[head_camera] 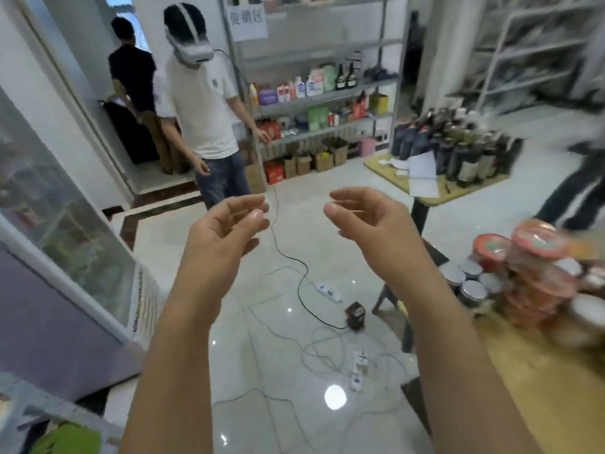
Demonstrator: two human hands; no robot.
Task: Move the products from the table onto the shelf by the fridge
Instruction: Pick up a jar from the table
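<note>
Now the left hand (226,224) and the right hand (366,221) are up, fingers loosely bent, holding nothing. Red bowls (537,276) sit on the table (540,388).

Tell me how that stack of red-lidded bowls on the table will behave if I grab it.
The red-lidded bowls are piled several high and seem to lean, so the stack would probably topple if pushed. They look like thin tubs: likely light, easy to crush. The silver-lidded jars stand close beside them, in a fall's way.

Bare forearms, L hand (226,226), R hand (371,221)
</note>
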